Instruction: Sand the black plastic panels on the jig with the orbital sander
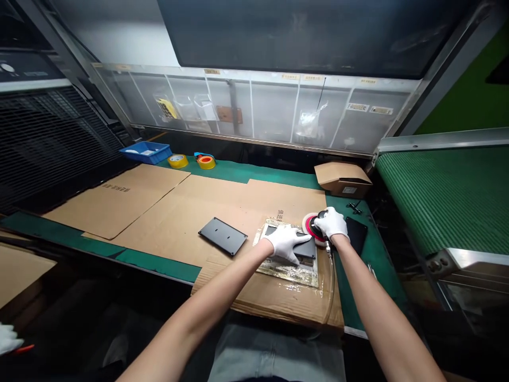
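Clearly, black panel: I see the black panel (pixel 307 247) on the taped board (pixel 306 277), atop cardboard (pixel 278 302).
Left hand: the left hand (pixel 284 241) lies gloved over it, fingers spread and pressing, not clenched.
Right hand: the right hand (pixel 333 223) has its fingers wrapped around the polisher (pixel 310 225), at the panel's right end; whether they touch, I can't tell.
Slip: I judge light left pressure could let the panel turn.
Snag: the left fingers sit near the polisher, so sideways drift could catch them.
Hose: the hose (pixel 331 281) trails toward me and might tug.
Obstacles: a dark panel (pixel 357 233) crowds the right; a box (pixel 345 180) stands behind on the table (pixel 338 202).
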Action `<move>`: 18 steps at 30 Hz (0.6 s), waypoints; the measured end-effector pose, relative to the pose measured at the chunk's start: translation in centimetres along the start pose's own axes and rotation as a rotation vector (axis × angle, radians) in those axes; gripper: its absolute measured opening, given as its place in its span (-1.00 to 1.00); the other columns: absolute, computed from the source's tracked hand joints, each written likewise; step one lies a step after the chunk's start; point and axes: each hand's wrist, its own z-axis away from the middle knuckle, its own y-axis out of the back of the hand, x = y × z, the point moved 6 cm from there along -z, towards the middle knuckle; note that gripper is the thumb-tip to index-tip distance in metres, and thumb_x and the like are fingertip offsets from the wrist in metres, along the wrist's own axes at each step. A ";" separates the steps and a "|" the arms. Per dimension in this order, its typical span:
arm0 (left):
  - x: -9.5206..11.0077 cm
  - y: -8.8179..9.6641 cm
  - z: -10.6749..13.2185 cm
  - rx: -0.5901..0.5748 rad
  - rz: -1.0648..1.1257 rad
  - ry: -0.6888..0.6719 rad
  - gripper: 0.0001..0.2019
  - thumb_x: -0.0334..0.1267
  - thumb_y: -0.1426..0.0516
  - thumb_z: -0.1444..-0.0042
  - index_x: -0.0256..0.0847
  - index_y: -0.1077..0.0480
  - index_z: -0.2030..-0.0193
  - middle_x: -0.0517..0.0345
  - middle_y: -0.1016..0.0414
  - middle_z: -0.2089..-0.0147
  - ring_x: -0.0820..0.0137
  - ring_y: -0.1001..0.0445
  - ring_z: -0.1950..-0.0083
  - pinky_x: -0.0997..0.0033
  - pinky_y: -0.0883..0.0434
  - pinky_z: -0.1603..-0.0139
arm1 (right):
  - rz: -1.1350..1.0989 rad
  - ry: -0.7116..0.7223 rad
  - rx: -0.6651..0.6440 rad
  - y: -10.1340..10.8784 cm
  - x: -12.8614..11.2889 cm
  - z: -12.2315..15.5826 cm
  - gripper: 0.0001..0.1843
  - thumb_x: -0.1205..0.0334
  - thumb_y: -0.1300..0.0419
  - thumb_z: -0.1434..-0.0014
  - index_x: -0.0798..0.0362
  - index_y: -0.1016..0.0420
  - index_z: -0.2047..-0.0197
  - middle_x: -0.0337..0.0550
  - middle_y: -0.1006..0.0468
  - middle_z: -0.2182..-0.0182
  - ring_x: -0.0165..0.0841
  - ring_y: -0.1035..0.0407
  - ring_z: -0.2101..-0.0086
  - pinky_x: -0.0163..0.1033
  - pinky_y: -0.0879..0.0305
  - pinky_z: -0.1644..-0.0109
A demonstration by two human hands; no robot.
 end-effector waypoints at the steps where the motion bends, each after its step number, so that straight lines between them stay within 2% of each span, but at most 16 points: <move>1: 0.0 -0.1 0.1 0.019 -0.005 0.010 -0.04 0.18 -0.37 -0.01 0.00 -0.22 -0.53 -0.25 -0.41 -0.39 -0.18 -0.47 -0.28 -0.02 -0.43 -0.21 | -0.004 0.021 0.005 0.3 0.0 -0.1 -0.41 0.04 -0.33 -0.07 0.02 -0.51 -0.17 0.21 -0.57 -0.01 -0.01 -0.57 0.05 -0.14 -0.43 0.10; 3: 0.0 -0.4 0.5 0.099 -0.008 0.051 -0.11 0.23 -0.32 -0.09 0.01 -0.25 -0.51 -0.26 -0.31 -0.46 -0.21 -0.37 -0.38 -0.13 -0.36 -0.31 | -0.023 0.063 0.025 1.1 -0.1 0.0 -0.51 0.06 -0.32 -0.05 0.01 -0.55 -0.06 0.11 -0.63 0.09 -0.07 -0.57 0.10 -0.19 -0.40 0.15; 6: 0.6 -0.7 1.7 0.250 0.040 0.068 -0.21 0.24 -0.33 -0.08 0.01 -0.39 -0.41 -0.23 -0.29 -0.48 -0.26 -0.27 -0.46 -0.29 -0.20 -0.42 | -0.076 0.149 0.069 2.8 -0.8 1.0 -0.50 0.04 -0.33 -0.03 -0.02 -0.54 -0.05 0.00 -0.65 0.14 -0.16 -0.55 0.15 -0.24 -0.35 0.17; 8: 0.9 -0.1 2.8 0.390 0.175 0.053 -0.35 0.20 -0.38 -0.03 0.02 -0.54 -0.23 -0.11 -0.41 -0.41 -0.15 -0.36 -0.41 -0.15 -0.24 -0.46 | -0.083 0.232 0.078 3.8 -1.9 2.4 -0.50 0.04 -0.34 -0.02 -0.03 -0.54 -0.05 -0.05 -0.65 0.16 -0.22 -0.53 0.18 -0.27 -0.33 0.19; 10: 0.6 0.9 4.2 0.558 0.306 0.117 -0.66 0.09 -0.28 -0.20 -0.01 -0.62 0.00 -0.03 -0.58 -0.23 0.03 -0.51 -0.26 0.06 -0.38 -0.37 | -0.040 0.313 0.046 4.1 -3.2 4.2 -0.51 0.05 -0.34 -0.03 -0.04 -0.55 -0.04 -0.07 -0.64 0.18 -0.26 -0.51 0.25 -0.29 -0.32 0.22; 11: 0.1 1.5 4.9 0.645 0.344 0.196 -0.73 0.01 -0.15 -0.33 -0.04 -0.62 0.08 -0.05 -0.62 -0.13 0.08 -0.55 -0.19 0.08 -0.44 -0.31 | 0.005 0.352 0.009 3.7 -3.9 5.2 -0.52 0.05 -0.34 -0.04 -0.05 -0.56 -0.04 -0.06 -0.63 0.17 -0.28 -0.51 0.28 -0.29 -0.31 0.25; 13: -0.6 3.0 5.8 0.785 0.358 0.374 -0.60 -0.18 0.11 -0.46 -0.08 -0.58 0.06 -0.12 -0.62 -0.04 0.10 -0.57 -0.11 0.02 -0.49 -0.24 | 0.135 0.421 -0.087 2.2 -5.4 7.1 -0.55 0.03 -0.32 -0.07 -0.07 -0.58 -0.04 -0.03 -0.61 0.14 -0.27 -0.51 0.32 -0.27 -0.30 0.28; 14: -0.8 3.9 5.8 0.830 0.370 0.433 -0.57 -0.22 0.16 -0.46 -0.08 -0.56 0.01 -0.13 -0.61 -0.05 0.11 -0.57 -0.12 0.01 -0.50 -0.22 | 0.199 0.449 -0.126 1.3 -6.2 7.9 -0.56 0.03 -0.31 -0.10 -0.06 -0.58 -0.05 0.00 -0.60 0.11 -0.24 -0.52 0.31 -0.25 -0.32 0.28; 16: -1.0 5.8 5.2 0.859 0.434 0.507 -0.65 -0.20 0.06 -0.43 -0.06 -0.55 -0.06 -0.06 -0.61 -0.06 0.17 -0.57 -0.14 0.09 -0.50 -0.22 | 0.275 0.488 -0.157 -0.5 -8.0 9.0 -0.56 0.03 -0.26 -0.17 -0.03 -0.58 -0.10 0.09 -0.59 0.04 -0.13 -0.57 0.22 -0.18 -0.38 0.21; 18: -1.6 7.9 5.2 0.847 0.507 0.563 -0.73 -0.15 -0.08 -0.35 -0.09 -0.58 -0.02 0.03 -0.61 -0.01 0.18 -0.55 -0.17 0.16 -0.47 -0.21 | 0.272 0.507 -0.150 -1.7 -10.1 9.3 -0.50 0.04 -0.24 -0.24 0.05 -0.53 -0.19 0.19 -0.58 -0.04 -0.02 -0.58 0.08 -0.10 -0.43 0.11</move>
